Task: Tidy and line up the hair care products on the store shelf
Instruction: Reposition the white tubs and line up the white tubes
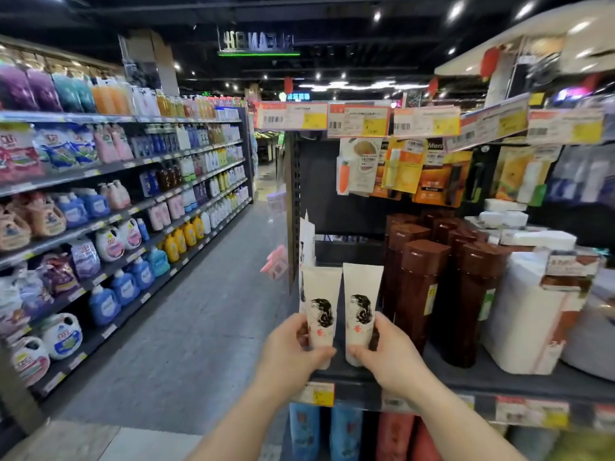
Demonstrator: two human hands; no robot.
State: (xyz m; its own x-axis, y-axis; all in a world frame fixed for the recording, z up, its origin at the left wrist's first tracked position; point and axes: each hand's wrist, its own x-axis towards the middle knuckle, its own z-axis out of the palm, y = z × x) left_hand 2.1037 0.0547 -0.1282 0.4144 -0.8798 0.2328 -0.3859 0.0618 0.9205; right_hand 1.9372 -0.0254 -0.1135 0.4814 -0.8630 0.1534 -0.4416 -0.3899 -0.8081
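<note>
L grip pinches left white tube | R grip pinches right white tube | both upright, side by side at shelf front edge, brown bottles just right

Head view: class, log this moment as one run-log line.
left hand: holds left tube | right hand: holds right tube | tubes: upright, shelf front

"Men" on hanging orange package
</note>
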